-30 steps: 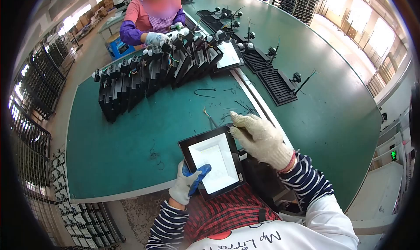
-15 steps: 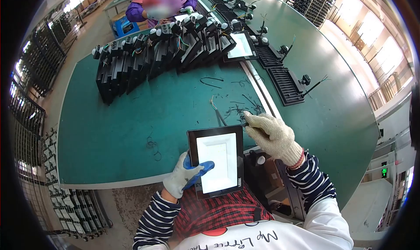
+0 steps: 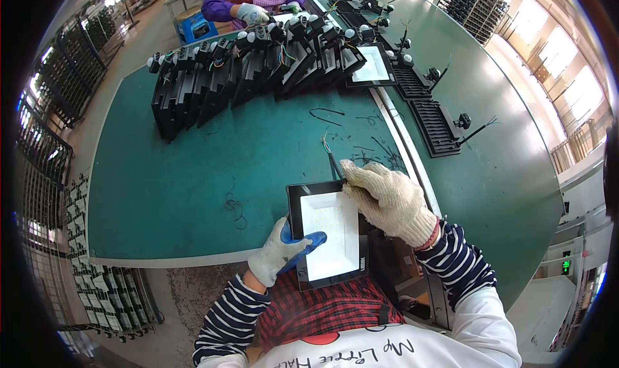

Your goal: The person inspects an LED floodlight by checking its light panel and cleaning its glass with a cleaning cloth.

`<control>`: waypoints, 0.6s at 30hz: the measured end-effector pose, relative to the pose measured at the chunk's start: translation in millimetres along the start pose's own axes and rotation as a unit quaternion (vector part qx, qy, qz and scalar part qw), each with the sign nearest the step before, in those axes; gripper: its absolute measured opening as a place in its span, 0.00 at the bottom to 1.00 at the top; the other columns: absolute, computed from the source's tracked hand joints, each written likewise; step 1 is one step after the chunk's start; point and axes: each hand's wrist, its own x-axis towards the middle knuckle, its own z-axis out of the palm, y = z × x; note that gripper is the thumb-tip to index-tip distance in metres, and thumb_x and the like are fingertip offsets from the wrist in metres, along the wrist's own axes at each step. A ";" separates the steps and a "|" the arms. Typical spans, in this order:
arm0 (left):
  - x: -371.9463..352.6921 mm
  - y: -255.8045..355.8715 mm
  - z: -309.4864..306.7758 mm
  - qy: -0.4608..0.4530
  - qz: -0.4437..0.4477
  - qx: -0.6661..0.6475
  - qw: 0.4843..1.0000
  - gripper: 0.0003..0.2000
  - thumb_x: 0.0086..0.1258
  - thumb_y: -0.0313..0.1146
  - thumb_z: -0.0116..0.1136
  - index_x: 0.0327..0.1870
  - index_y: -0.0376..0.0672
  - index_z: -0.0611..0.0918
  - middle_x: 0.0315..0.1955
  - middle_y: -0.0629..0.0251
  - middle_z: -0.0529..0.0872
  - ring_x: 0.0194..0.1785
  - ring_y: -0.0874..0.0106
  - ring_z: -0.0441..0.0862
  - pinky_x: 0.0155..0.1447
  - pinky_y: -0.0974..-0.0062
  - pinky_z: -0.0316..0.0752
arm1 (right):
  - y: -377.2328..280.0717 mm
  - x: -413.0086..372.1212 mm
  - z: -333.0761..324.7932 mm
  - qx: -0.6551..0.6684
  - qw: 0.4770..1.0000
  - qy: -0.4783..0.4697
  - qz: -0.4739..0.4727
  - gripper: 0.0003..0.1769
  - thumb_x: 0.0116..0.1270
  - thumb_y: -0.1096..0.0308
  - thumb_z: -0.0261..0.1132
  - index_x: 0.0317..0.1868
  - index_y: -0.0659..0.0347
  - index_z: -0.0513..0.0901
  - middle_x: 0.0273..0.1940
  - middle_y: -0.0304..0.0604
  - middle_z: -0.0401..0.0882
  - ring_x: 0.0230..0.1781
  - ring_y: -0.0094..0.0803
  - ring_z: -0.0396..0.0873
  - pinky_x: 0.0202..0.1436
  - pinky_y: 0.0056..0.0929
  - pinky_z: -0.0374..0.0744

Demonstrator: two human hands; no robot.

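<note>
My left hand (image 3: pixel 277 254), in a white glove with blue coated fingers, grips a floodlight (image 3: pixel 335 229) by its left side, thumb over the front. The light has a black frame and a white reflector panel, and is tilted up toward me above the table's front edge. A short dark cable (image 3: pixel 331 160) with bare wire ends sticks out past its top edge. My right hand (image 3: pixel 390 203), in a cream knitted glove, is at the light's upper right corner beside the cable. Its fingers are pinched together; whatever is between them is hidden.
Several black floodlights (image 3: pixel 238 78) stand in a leaning row across the green table (image 3: pixel 174 200). Dark cable scraps (image 3: pixel 383 154) lie beyond my right hand. Finned housings (image 3: pixel 433 126) line the right side past a metal strip. A co-worker (image 3: pixel 255 0) is at the far end.
My right hand has come left to the floodlight's upper right corner, near the cable. The floodlight is still in my left hand, and the view has shifted slightly.
</note>
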 end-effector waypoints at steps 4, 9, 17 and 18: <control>2.6 -16.1 -11.8 0.013 -0.026 0.061 0.998 0.27 0.64 0.28 0.69 0.66 0.36 0.75 0.56 0.59 0.85 0.57 0.72 0.82 0.67 0.71 0.75 | 4.7 9.0 -1.3 0.021 0.999 -0.036 -0.024 0.23 0.73 0.56 0.63 0.65 0.51 0.78 0.43 0.46 0.84 0.39 0.45 0.86 0.40 0.40 0.84; 17.9 -26.5 -22.7 -0.064 -0.022 0.076 0.995 0.27 0.64 0.27 0.69 0.65 0.35 0.74 0.54 0.61 0.84 0.57 0.73 0.80 0.67 0.72 0.73 | -24.0 19.9 9.8 -0.023 0.999 -0.048 -0.006 0.20 0.77 0.54 0.57 0.65 0.46 0.76 0.44 0.45 0.83 0.39 0.47 0.86 0.39 0.44 0.84; 10.5 -7.8 -9.6 -0.036 0.045 0.096 0.994 0.27 0.66 0.38 0.72 0.62 0.36 0.77 0.48 0.66 0.84 0.48 0.78 0.79 0.56 0.75 0.77 | -45.4 27.0 32.6 0.004 1.000 0.018 -0.012 0.19 0.72 0.59 0.64 0.61 0.53 0.80 0.39 0.47 0.84 0.34 0.46 0.86 0.34 0.40 0.83; 10.1 -4.4 -10.8 -0.063 0.020 0.115 0.991 0.27 0.65 0.38 0.73 0.62 0.36 0.77 0.48 0.66 0.85 0.48 0.78 0.79 0.56 0.75 0.77 | -39.1 27.6 24.9 0.002 1.000 -0.013 -0.015 0.19 0.74 0.56 0.60 0.61 0.50 0.79 0.41 0.46 0.84 0.35 0.47 0.86 0.36 0.42 0.84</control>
